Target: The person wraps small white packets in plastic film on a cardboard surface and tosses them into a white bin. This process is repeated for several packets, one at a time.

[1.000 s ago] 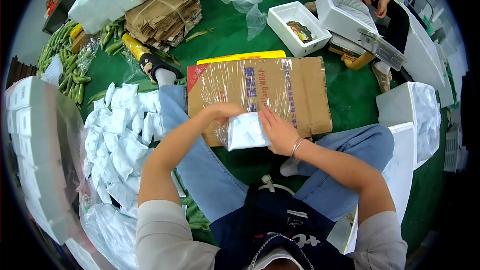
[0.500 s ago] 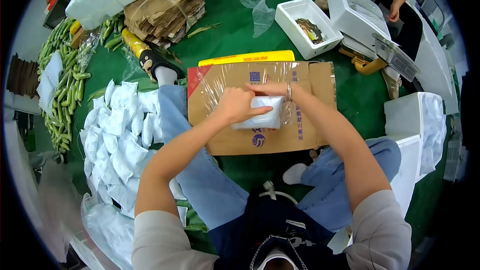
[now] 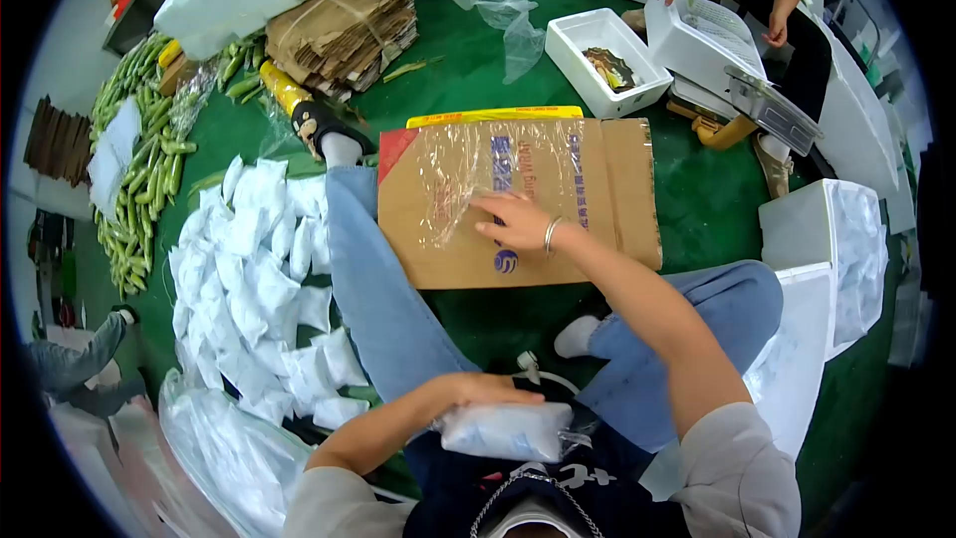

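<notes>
Clamping a film-wrapped white packet [image 3: 510,433] close to the dark top [image 3: 443,478] with the left hand [image 3: 486,391]; touching clear film [image 3: 446,189] on the cardboard [image 3: 622,209] with the open right hand [image 3: 520,223], fingers parted.

Cardboard carton [image 3: 448,264]: "WRAP" in red capitals [image 3: 525,159], set sideways, the letters before it partly lost under glare; large blue Chinese characters [image 3: 501,154] alongside, not fully legible; narrower column of blue Chinese characters [image 3: 576,164], "有限" apparently among them, the rest unclear; round blue logo [image 3: 506,261] near the lower edge; small red print [image 3: 441,201], illegible

Yellow strip [image 3: 495,117] beyond the carton: line of small red lettering, too small to read

Dark apron [image 3: 468,478]: white lettering [image 3: 588,478], partly hidden, no word readable
</notes>
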Available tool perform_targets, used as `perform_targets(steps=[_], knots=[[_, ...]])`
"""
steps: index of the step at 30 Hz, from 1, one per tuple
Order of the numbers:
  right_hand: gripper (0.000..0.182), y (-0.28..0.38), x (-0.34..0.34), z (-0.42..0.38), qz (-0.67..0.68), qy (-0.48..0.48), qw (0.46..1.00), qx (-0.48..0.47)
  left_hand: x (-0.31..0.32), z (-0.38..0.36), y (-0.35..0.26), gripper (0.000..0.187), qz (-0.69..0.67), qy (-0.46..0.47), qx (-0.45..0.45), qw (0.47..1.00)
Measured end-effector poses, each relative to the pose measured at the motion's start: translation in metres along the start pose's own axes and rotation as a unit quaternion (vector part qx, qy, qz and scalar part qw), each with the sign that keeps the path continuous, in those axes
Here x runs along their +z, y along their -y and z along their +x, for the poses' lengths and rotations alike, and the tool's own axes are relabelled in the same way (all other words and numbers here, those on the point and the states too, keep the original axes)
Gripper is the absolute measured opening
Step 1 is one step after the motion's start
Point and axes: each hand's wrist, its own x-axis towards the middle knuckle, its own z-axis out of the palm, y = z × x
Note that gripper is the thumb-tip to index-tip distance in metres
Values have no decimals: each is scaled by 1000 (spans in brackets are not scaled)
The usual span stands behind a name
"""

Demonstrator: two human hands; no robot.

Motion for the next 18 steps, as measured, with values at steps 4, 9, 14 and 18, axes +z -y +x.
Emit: perform_targets(steps=[4, 9, 14, 18], knots=[[35, 110, -8, -71, 165, -28, 983, -74, -33, -15, 22, 50, -632, 21, 187, 752], [37, 94, 9, -65, 512, -313, 796, 76, -6, -75, -54, 63, -439, -306, 459, 710], [31, 140, 23, -57, 307, -408, 853, 107, 1, -81, -56, 51, -25, -807, 304, 506], [59, 225, 26, -86, -175, -382, 907, -4, -43, -60, -47, 42, -292, -735, 330, 515]])
